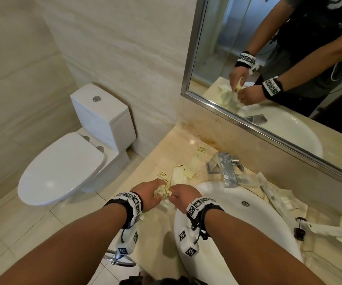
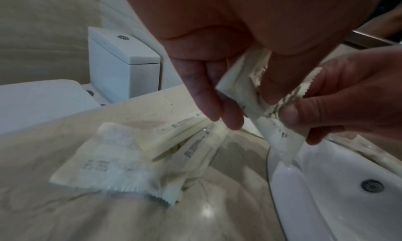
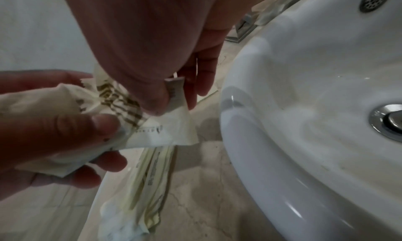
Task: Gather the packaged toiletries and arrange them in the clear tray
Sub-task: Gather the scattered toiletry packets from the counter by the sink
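Left hand (image 1: 151, 195) and right hand (image 1: 181, 197) pinch one sachet (image 1: 164, 194)

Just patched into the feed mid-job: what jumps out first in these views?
Both hands meet over the counter's edge left of the white sink: the left hand and right hand together pinch a bunch of cream toiletry packets. More packets lie scattered on the marble counter left of the chrome faucet, and others lie strewn to the sink's right. A white toilet stands at left.
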